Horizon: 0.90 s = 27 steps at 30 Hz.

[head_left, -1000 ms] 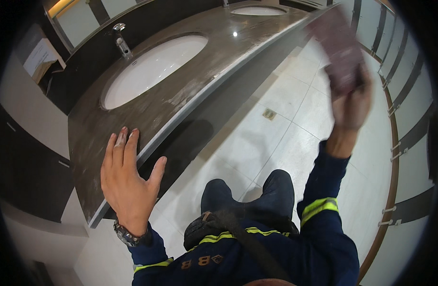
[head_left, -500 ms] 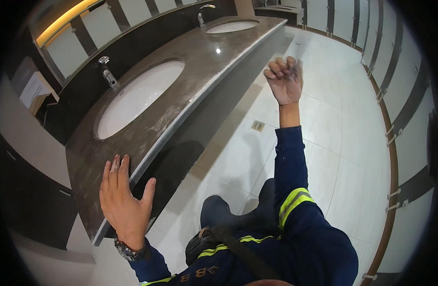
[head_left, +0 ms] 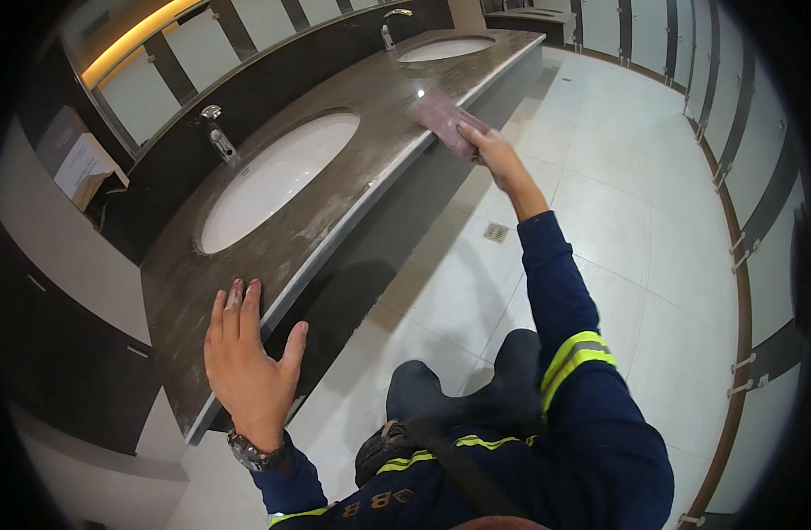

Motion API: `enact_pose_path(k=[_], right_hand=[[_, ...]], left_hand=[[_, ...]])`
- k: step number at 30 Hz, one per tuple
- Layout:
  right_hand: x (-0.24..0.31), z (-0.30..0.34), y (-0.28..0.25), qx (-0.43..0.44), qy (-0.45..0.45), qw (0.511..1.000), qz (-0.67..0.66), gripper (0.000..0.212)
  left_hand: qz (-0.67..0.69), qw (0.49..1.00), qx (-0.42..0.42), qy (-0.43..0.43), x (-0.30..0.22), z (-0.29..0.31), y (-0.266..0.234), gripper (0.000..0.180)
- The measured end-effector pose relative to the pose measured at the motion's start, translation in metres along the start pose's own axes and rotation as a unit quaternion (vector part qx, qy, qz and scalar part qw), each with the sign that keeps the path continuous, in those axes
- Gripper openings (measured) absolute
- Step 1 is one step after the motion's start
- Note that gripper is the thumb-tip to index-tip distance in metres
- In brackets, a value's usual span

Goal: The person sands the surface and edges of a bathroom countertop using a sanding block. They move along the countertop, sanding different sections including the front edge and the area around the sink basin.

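Note:
My right hand [head_left: 492,152] pinches a flat purplish-brown sheet of sandpaper [head_left: 448,122], blurred by motion. The thumb lies on top of it, and the sheet reaches over the front edge of the dark stone countertop [head_left: 321,231]; whether it touches the stone I cannot tell. At the counter's near end, my left hand [head_left: 251,371] lies flat with fingers stretched out, holding nothing. Whitish dust marks some of its fingertips. Pale scuffs and powder streak the stone beside the front edge.
A near white basin [head_left: 277,185] with a chrome faucet [head_left: 220,137] and a farther basin [head_left: 445,49] with its own faucet [head_left: 388,28] are set in the counter. A floor drain [head_left: 496,232] lies in the white tiles. Stall doors [head_left: 723,97] line the right side.
My right hand has swung left and turned over from a raised, palm-up pose, bringing the sandpaper over the counter's edge. My left hand stays on the stone; the view has shifted slightly.

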State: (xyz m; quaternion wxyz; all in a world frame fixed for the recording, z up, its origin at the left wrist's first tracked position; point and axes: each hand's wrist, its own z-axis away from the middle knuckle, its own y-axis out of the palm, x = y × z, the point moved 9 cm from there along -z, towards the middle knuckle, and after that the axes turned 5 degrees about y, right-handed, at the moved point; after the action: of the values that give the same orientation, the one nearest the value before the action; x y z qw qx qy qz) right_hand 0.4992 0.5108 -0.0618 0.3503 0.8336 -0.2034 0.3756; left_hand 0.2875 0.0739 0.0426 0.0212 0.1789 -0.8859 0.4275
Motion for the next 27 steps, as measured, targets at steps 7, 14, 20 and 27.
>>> enact_pose_path(k=[7,14,20,27], right_hand=[[-0.065,0.086,0.004,-0.174,0.039,0.973,-0.144,0.042],[-0.001,0.127,0.041,-0.204,-0.086,0.971,0.085,0.036],[0.095,0.048,0.146,-0.130,-0.217,0.906,0.338,0.058],[-0.002,-0.059,0.208,0.025,-0.128,0.807,0.575,0.062]], left_hand=[[0.023,0.997,0.006,0.075,-0.033,-0.018,0.031,0.079],[0.442,0.858,0.021,0.259,-0.134,0.050,0.074,0.053],[0.591,0.780,0.127,-0.161,-0.008,0.190,0.154,0.025],[0.520,0.682,-0.116,-0.501,0.103,0.325,0.148,0.026]])
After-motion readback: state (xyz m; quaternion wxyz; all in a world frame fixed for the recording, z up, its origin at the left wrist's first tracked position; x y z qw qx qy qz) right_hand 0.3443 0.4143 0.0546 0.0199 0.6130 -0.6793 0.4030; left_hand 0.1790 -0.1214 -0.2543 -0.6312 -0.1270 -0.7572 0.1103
